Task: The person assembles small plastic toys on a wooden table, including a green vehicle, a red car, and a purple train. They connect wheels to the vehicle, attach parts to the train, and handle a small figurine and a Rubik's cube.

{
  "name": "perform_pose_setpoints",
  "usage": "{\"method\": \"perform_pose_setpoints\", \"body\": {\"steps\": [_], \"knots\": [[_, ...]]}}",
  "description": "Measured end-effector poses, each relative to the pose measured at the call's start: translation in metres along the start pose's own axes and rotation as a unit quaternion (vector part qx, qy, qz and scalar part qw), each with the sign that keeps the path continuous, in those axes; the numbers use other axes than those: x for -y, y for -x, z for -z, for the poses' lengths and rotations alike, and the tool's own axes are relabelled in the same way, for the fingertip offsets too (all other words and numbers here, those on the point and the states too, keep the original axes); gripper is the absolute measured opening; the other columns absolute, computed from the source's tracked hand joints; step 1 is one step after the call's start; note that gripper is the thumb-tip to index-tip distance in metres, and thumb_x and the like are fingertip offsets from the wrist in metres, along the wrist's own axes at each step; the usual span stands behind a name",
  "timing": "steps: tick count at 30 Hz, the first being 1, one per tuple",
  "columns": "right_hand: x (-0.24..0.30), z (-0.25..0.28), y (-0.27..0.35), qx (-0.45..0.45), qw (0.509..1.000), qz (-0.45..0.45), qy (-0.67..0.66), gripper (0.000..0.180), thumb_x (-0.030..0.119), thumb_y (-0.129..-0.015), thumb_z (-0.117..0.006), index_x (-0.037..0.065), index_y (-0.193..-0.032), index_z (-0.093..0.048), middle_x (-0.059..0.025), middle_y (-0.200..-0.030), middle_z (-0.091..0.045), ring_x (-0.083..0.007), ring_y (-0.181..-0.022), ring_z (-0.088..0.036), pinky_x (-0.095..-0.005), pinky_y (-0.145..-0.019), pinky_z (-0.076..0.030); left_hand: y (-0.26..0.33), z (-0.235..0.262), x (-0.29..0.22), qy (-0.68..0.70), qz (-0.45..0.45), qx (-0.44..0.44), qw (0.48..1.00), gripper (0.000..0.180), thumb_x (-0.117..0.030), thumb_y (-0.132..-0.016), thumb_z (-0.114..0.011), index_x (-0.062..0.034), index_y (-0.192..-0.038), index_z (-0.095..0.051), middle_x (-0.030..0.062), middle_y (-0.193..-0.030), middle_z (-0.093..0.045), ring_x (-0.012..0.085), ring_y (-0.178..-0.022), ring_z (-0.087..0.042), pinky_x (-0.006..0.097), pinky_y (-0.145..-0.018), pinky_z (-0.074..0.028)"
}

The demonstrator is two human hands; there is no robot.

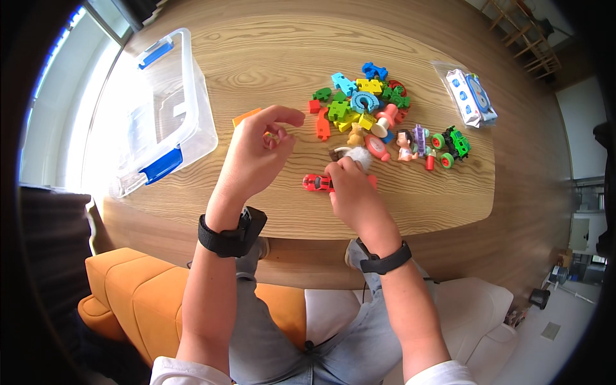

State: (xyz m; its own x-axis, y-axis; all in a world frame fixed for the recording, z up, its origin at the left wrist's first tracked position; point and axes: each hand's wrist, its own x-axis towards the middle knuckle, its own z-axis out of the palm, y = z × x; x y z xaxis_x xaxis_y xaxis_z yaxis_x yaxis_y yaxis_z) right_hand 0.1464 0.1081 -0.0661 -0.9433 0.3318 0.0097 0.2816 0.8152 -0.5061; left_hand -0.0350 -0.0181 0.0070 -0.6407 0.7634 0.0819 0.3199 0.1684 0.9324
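Observation:
My left hand [262, 151] is raised over the middle-left of the table, fingers curved with a gap between thumb and index finger. An orange block [246, 117] shows just behind it, partly hidden by the hand. My right hand [359, 196] is closed at the rear of a red toy car [317, 183] near the front of the table; its fingertips are partly hidden. Right beyond those fingers lies a fluffy white toy [360, 156]. Another bit of red shows at the hand's right side, mostly covered.
Colourful puzzle blocks [338, 110] are heaped farther back, with a blue ring-shaped piece [364, 102]. To their right lie a small doll [406, 145], a green toy truck [457, 142] and a wipes pack [471, 97]. A clear bin with blue latches [199, 109] stands left.

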Motion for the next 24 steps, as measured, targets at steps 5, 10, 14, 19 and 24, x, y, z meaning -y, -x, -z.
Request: {"method": "perform_pose_setpoints", "body": {"steps": [5, 10, 14, 19, 24], "knots": [[0.014, 0.004, -0.002, -0.019, 0.999, 0.001, 0.043, 0.036, 0.002, -0.085, -0.074, 0.005, -0.118, -0.061, -0.0163, -0.114, -0.06, -0.0383, -0.113, -0.06, -0.0469, -0.093, -0.053, 0.001, 0.004, -0.003, -0.001, -0.005, -0.014, 1.0, 0.028, 0.003, -0.09, -0.062, -0.0007, -0.114, -0.074, 0.0016, -0.102, -0.076, 0.0056, -0.079, -0.06, 0.024, -0.069, -0.05], [0.02, 0.005, -0.004, -0.033, 0.999, -0.013, 0.01, 0.015, -0.001, -0.085, -0.066, 0.002, -0.099, -0.061, -0.0161, -0.101, -0.06, -0.0358, -0.099, -0.063, -0.0476, -0.085, -0.054, 0.0, 0.004, -0.004, 0.003, -0.014, -0.025, 1.0, 0.027, 0.003, -0.09, -0.06, 0.0006, -0.112, -0.075, 0.0023, -0.1, -0.076, 0.005, -0.076, -0.058, 0.024, -0.067, -0.049], [0.026, -0.005, -0.01, -0.057, 0.997, 0.023, -0.055, 0.015, 0.002, -0.089, -0.069, 0.001, -0.105, -0.066, -0.0157, -0.103, -0.062, -0.0357, -0.1, -0.066, -0.0474, -0.086, -0.056, -0.001, 0.004, -0.004, 0.004, -0.015, -0.025, 1.0, 0.026, 0.002, -0.093, -0.06, 0.0004, -0.114, -0.074, 0.0018, -0.103, -0.076, 0.0044, -0.08, -0.058, 0.023, -0.069, -0.049], [0.031, 0.027, -0.02, -0.159, 0.978, 0.041, -0.127, 0.021, 0.006, -0.093, -0.073, -0.001, -0.113, -0.072, -0.0185, -0.107, -0.069, -0.0376, -0.097, -0.07, -0.0461, -0.085, -0.058, 0.001, 0.008, -0.005, -0.01, -0.008, -0.011, 1.0, 0.023, 0.001, -0.098, -0.059, -0.0007, -0.117, -0.074, 0.0002, -0.107, -0.074, 0.0038, -0.086, -0.058, 0.021, -0.074, -0.049], [-0.012, 0.064, -0.021, -0.288, 0.951, -0.03, -0.106, 0.011, 0.003, -0.093, -0.07, 0.0, -0.103, -0.075, -0.0168, -0.101, -0.073, -0.0346, -0.097, -0.07, -0.0423, -0.085, -0.056, 0.001, 0.008, -0.003, -0.008, -0.001, -0.018, 1.0, 0.022, 0.0, -0.099, -0.059, -0.0008, -0.116, -0.074, 0.0001, -0.107, -0.074, 0.0041, -0.086, -0.058, 0.021, -0.073, -0.049]]}}
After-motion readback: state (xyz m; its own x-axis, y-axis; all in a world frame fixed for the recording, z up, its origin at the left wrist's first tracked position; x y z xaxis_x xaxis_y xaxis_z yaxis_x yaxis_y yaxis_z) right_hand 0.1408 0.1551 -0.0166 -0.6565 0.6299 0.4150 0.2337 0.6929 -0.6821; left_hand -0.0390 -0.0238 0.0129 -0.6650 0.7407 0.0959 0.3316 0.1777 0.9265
